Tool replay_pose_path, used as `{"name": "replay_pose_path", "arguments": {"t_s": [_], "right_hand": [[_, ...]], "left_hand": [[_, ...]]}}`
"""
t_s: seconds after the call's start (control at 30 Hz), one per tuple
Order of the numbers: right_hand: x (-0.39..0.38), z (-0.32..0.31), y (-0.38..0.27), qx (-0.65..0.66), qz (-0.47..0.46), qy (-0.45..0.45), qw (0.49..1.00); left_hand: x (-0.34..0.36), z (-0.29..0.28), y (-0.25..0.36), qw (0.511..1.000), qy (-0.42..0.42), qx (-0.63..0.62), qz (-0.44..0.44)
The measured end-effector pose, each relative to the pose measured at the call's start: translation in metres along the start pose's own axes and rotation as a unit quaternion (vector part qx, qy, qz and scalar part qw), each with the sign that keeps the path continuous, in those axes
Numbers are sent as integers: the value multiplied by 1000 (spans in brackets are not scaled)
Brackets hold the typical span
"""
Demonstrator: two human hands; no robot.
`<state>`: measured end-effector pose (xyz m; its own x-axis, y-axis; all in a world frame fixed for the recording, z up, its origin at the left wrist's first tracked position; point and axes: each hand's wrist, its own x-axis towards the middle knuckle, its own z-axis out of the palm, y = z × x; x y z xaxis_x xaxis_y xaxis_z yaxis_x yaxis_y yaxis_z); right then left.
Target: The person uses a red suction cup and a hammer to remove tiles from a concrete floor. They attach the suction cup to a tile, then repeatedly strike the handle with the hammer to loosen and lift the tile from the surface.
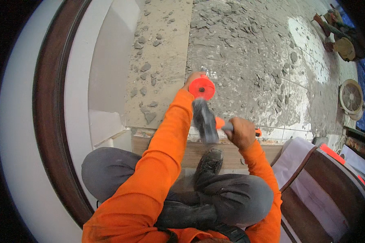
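My left hand (193, 79) is closed round a chisel with a round red hand guard (207, 86). The guard covers most of its fingers, and the chisel's metal tip points at the rubble-strewn floor beyond. In my right hand (243, 133) is a hammer, gripped by its grey and orange handle (227, 126). The dark hammer head (205, 123), smeared by motion, is just nearer to me than the guard. Whether the head touches the chisel I cannot tell. Broken grey mortar chips (239, 30) lie over the floor around the chisel.
A white wall (109, 69) with dark brown trim (54, 81) bounds the left. A wood-look step edge (186, 152) runs beside my shoe (210, 165). At right are a round, grille-fronted object (351, 97), a brown-and-white striped cover (312, 178) and dusty items (344, 48) by a blue sheet.
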<state>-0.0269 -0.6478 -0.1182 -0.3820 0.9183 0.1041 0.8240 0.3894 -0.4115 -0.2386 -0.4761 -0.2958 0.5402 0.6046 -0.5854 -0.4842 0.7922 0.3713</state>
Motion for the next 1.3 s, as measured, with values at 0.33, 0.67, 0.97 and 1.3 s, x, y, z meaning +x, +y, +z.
{"name": "replay_pose_path", "arguments": {"t_s": [0.33, 0.67, 0.97, 1.3], "right_hand": [[-6, 5, 8, 16, 16, 29, 999], [-35, -13, -15, 188, 170, 11, 967], [-110, 13, 10, 187, 379, 68, 904], [-200, 82, 18, 46, 435, 58, 898]], "left_hand": [[4, 37, -5, 984, 147, 78, 55], [-17, 23, -73, 959, 244, 78, 120], [-43, 63, -99, 971, 215, -10, 106], [-40, 43, -101, 957, 172, -197, 125]]}}
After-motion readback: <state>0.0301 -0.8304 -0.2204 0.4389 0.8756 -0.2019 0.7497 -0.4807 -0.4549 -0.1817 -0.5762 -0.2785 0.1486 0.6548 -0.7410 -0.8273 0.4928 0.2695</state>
